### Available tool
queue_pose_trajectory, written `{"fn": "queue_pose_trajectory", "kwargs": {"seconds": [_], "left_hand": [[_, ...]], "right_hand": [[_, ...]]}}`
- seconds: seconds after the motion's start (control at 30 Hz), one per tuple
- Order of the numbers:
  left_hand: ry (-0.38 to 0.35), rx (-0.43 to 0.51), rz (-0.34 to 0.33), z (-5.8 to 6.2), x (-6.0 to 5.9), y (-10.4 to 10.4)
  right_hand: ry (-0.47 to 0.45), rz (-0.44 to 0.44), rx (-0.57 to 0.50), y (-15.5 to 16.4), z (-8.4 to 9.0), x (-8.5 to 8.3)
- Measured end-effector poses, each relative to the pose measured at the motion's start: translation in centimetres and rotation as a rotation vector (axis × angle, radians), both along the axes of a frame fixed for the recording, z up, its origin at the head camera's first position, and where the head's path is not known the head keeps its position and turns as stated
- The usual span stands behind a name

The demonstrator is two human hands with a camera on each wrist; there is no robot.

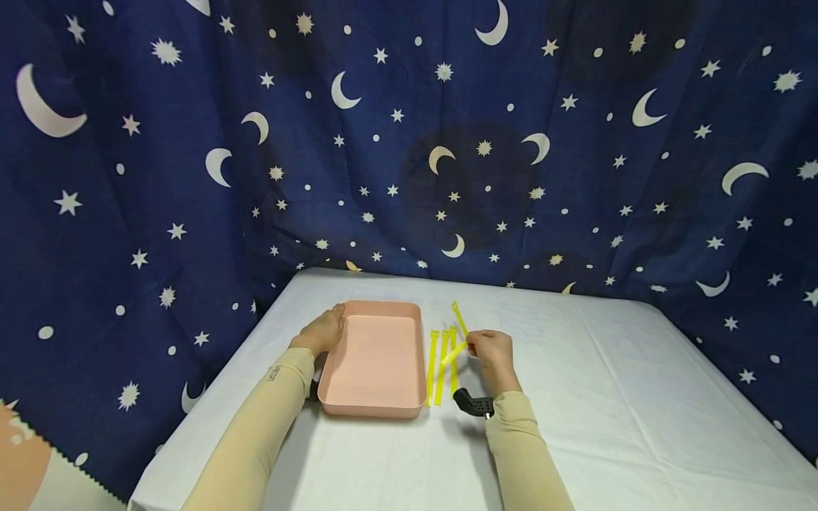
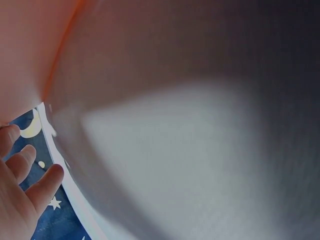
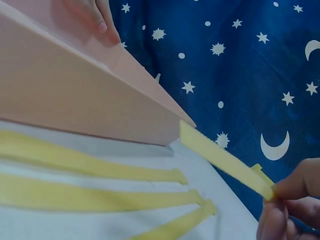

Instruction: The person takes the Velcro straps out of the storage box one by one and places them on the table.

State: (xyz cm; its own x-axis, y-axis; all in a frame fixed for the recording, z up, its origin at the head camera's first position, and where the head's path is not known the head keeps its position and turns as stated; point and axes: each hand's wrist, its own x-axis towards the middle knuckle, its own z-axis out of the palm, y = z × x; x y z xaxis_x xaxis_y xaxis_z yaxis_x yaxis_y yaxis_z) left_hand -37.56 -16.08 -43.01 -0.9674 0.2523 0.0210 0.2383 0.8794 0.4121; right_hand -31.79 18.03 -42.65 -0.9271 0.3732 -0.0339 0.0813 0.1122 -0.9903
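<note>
A shallow pink tray (image 1: 373, 411) rests on the white table. My left hand (image 1: 324, 331) holds its left wall near the far corner; in the right wrist view, fingers (image 3: 98, 21) of that hand show over the inside of the tray. Some left fingers (image 2: 46, 187) extend past the tray wall in the left wrist view, and the thumb is hard to make out there. To the right of the tray, my right hand (image 1: 493, 353) pinches a bent yellow strap (image 3: 220, 157) above the table. Three more yellow straps (image 1: 432, 369) lie side by side between tray and hand.
The white cloth-covered table (image 1: 613, 397) stretches to the right. A dark blue curtain (image 1: 396, 234) with moons and stars hangs behind it and at the sides. A black wrist-worn device (image 1: 473, 403) sits below my right wrist.
</note>
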Motion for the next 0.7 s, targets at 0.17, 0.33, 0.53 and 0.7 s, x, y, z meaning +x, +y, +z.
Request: {"fn": "queue_pose_trajectory", "kwargs": {"seconds": [0.17,0.33,0.53,0.7], "left_hand": [[-0.001,0.001,0.006,0.0,-0.1,0.0],[-0.002,-0.004,0.01,0.0,-0.2,0.0],[-0.011,-0.008,0.013,0.2,0.0,0.1],[-0.011,-0.01,0.014,0.2,0.1,0.1]], "right_hand": [[-0.008,-0.004,0.004,0.6,-0.1,0.1],[0.002,-0.014,0.01,1.2,0.0,0.2],[-0.022,-0.028,0.023,2.1,-0.2,0.3],[-0.031,-0.038,0.05,2.9,-0.2,0.6]]}}
